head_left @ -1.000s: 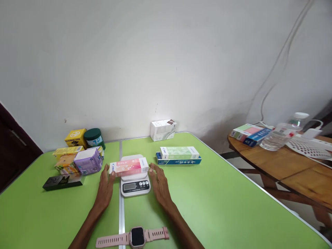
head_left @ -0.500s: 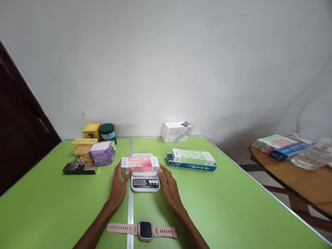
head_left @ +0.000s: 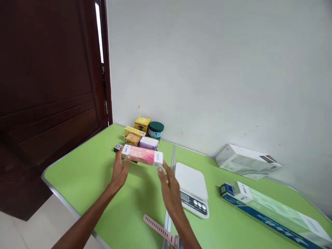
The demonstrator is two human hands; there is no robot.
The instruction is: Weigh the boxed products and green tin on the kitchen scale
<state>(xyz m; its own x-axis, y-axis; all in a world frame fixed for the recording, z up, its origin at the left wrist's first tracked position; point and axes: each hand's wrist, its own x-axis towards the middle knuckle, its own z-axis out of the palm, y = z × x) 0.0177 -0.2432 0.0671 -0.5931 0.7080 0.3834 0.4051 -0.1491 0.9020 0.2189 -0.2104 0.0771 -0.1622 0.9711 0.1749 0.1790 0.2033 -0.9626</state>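
Observation:
A long pink and white box (head_left: 142, 155) is held in the air between my two hands, tilted slightly down to the right. My left hand (head_left: 120, 170) grips its left end, and my right hand (head_left: 169, 183) grips the right end. Behind it is a black box (head_left: 118, 148), mostly hidden by the pink box and my fingers. To the right of my right hand stands a white kitchen scale (head_left: 192, 183) with nothing on its plate. A pink watch (head_left: 158, 228) lies near the front, partly covered by my right forearm.
At the back left, yellow boxes (head_left: 142, 123), an orange box (head_left: 132, 139), a purple box (head_left: 148, 143) and a green-lidded tub (head_left: 156, 129) stand together. On the right are a white box (head_left: 246, 160) and a green box (head_left: 280, 205) atop a blue box (head_left: 259, 215). A dark door (head_left: 49, 86) stands left.
My hands have lifted the pink and white box off the scale and carried it left, toward the grouped boxes. The view has turned left, bringing more of the door in.

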